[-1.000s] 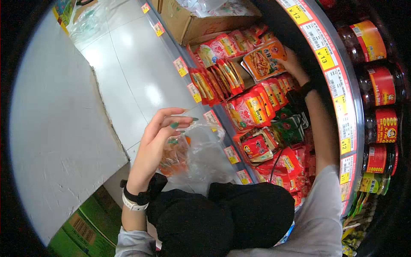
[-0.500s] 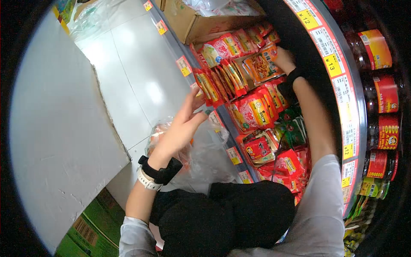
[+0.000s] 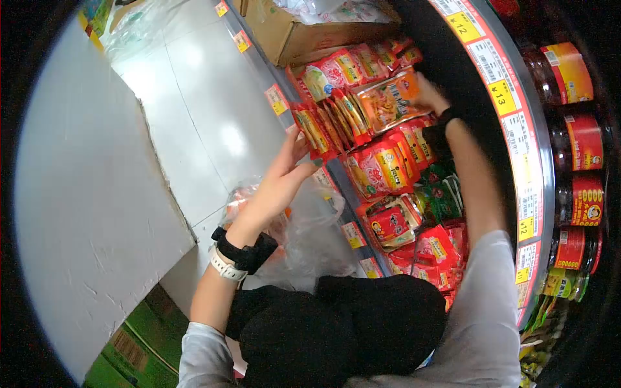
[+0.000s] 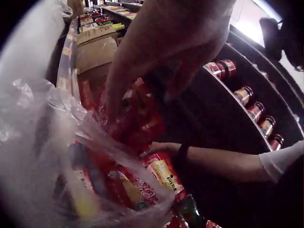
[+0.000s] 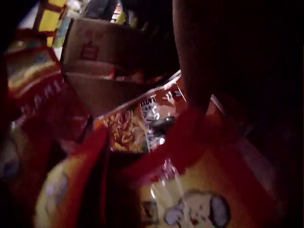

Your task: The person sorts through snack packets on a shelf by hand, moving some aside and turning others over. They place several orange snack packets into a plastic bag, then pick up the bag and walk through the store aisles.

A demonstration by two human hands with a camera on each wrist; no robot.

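My right hand (image 3: 430, 96) grips the right edge of an orange food packet (image 3: 390, 102) with noodle-like strips pictured on it. The packet lies tilted behind a row of upright red and yellow packets (image 3: 333, 123); the right wrist view shows the same orange packet (image 5: 124, 128) beside a cardboard wall. At the front of that row my left hand (image 3: 281, 178) rests its fingers against the nearest packets, thumb spread apart. Seen from the left wrist, the left hand (image 4: 175, 33) reaches down over red packets, its fingertips in shadow.
More red packets (image 3: 381, 169) and green ones (image 3: 442, 199) fill the low shelf. A cardboard box (image 3: 323, 40) stands at its far end. Jars (image 3: 577, 139) line the upper shelf behind price tags (image 3: 502, 97). A clear plastic bag (image 3: 310, 239) hangs below my left forearm.
My left hand has moved up and right to the front of the packet row. The orange packet, in my right hand, has lowered behind the row and then shifted slightly toward the left.
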